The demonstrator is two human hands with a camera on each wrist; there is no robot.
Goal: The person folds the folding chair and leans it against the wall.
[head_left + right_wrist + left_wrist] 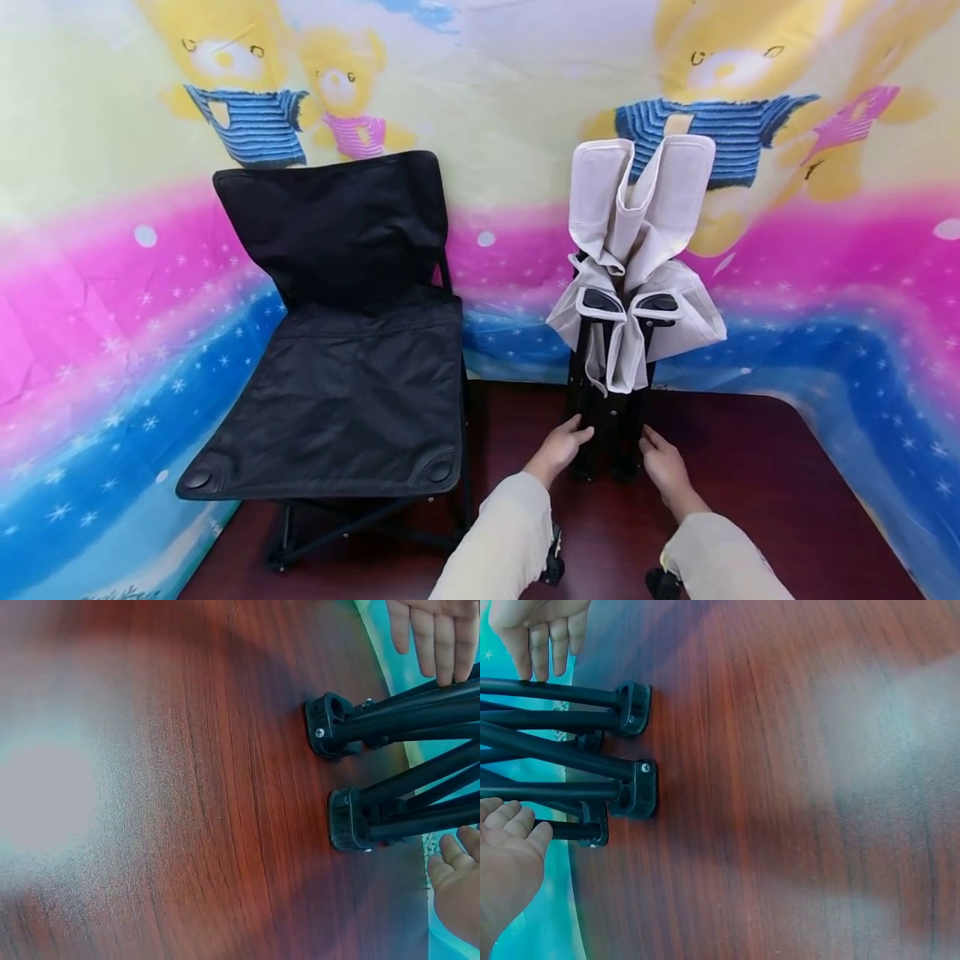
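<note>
A folded camping chair point(673, 200) with off-white fabric and black tube legs stands upright, its fabric bunched above the frame. My left hand point(558, 450) is at the left side of its lower legs, thumb toward the front. At the right side, my right hand point(667, 468) has its fingertips at the legs. Both wrist views show straight, relaxed fingers alongside the black tubes point(547, 746), on either side of the bundle. The black plastic feet point(349, 817) are gathered close together over the wooden surface.
An unfolded black camping chair point(337, 392) stands to the left, close to the folded one. Beneath both is a dark red-brown wooden tabletop point(750, 475) with a rounded far corner. Behind hangs a colourful cloth point(510, 108) printed with bears.
</note>
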